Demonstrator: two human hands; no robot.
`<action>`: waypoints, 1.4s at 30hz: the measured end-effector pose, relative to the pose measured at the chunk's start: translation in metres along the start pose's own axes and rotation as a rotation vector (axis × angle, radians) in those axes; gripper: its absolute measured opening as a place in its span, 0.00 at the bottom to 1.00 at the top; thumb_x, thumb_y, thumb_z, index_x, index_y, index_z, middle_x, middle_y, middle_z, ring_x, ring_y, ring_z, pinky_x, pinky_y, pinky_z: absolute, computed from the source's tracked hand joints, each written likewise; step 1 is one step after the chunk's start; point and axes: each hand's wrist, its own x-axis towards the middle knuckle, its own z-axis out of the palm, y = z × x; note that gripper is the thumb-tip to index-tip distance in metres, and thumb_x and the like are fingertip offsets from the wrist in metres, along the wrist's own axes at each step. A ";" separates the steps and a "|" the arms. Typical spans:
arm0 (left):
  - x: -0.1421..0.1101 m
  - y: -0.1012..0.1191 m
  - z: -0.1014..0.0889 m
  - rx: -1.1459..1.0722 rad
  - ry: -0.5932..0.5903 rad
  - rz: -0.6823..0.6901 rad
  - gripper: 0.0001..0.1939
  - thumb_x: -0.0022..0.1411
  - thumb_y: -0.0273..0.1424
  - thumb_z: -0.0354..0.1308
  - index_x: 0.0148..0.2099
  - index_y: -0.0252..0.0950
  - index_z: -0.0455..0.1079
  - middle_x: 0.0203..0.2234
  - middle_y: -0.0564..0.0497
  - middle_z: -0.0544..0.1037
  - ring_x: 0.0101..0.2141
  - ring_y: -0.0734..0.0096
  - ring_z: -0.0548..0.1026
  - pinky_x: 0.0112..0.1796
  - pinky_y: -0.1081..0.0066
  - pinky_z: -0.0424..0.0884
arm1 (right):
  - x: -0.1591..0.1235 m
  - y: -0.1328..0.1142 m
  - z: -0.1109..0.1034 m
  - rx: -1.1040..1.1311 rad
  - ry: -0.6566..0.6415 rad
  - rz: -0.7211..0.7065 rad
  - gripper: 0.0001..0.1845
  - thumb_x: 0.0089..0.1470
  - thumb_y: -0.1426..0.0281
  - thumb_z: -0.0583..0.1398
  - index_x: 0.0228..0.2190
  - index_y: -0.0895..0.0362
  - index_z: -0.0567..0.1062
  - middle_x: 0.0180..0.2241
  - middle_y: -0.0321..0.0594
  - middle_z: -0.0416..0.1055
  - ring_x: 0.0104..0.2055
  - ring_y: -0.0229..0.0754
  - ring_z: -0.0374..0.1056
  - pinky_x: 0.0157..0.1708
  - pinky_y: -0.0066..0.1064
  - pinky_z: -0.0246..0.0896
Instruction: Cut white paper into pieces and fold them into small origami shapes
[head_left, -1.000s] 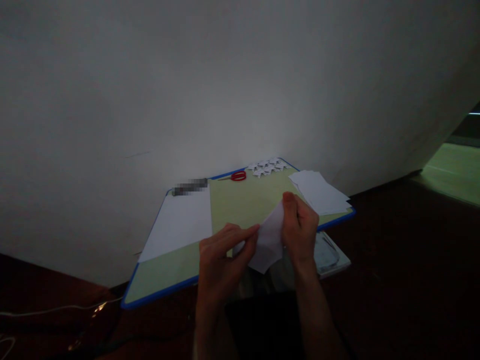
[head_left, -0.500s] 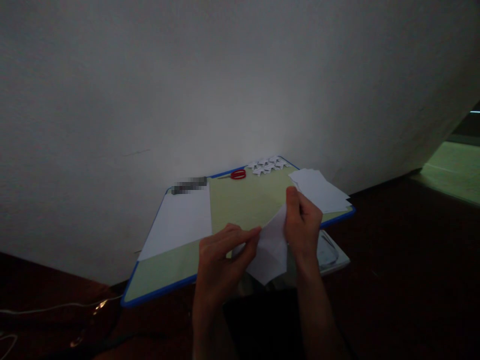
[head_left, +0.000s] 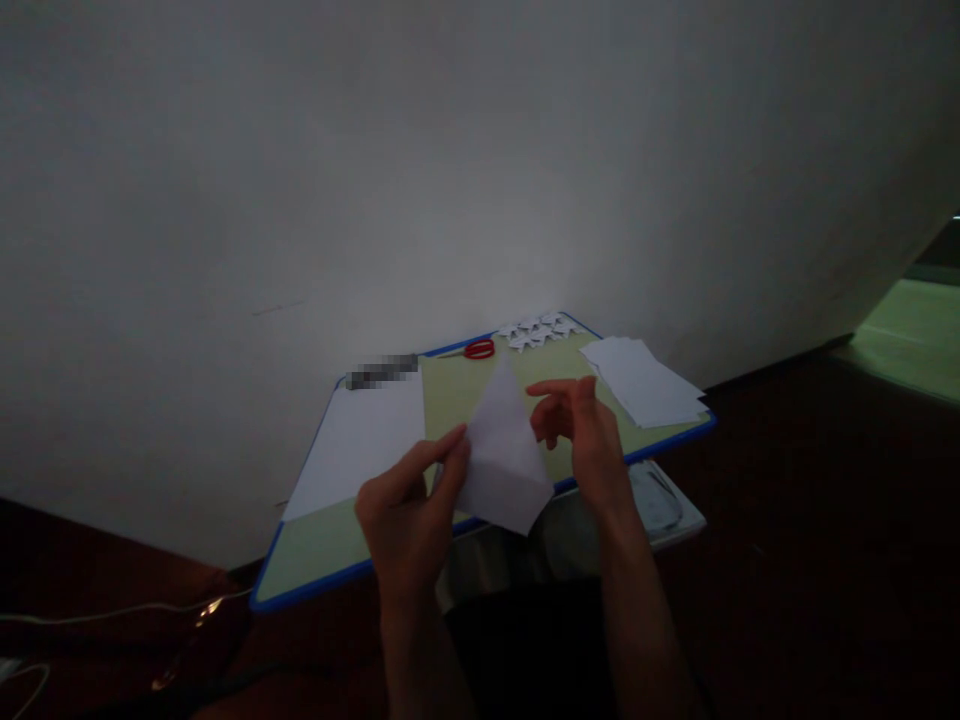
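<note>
A folded sheet of white paper [head_left: 504,455], narrowing to a point at its top, is held up over the near edge of the table. My left hand [head_left: 416,500] pinches its left edge between thumb and fingers. Just right of the paper is my right hand [head_left: 589,430], its fingers apart and holding nothing; whether a fingertip touches the paper's edge I cannot tell. Behind the paper lie red-handled scissors [head_left: 478,349] and a group of several small folded white paper shapes [head_left: 536,330].
The small table [head_left: 315,555] has a pale green top and blue rim, against a grey wall. White sheets [head_left: 649,385] lie stacked at its right, another white sheet [head_left: 360,440] at its left with a blurred-out object [head_left: 382,371] behind. A white cable [head_left: 112,611] runs at lower left.
My right hand has let go of the paper and opened beside it. My left hand has moved slightly left, and the paper has turned so its point faces up.
</note>
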 end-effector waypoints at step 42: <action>0.002 0.014 0.001 0.042 -0.098 0.250 0.09 0.64 0.26 0.68 0.44 0.43 0.84 0.26 0.58 0.83 0.26 0.79 0.79 0.30 0.79 0.73 | -0.001 0.001 0.012 -0.286 0.101 -0.130 0.29 0.69 0.49 0.54 0.21 0.53 0.63 0.19 0.28 0.56 0.24 0.36 0.53 0.25 0.32 0.46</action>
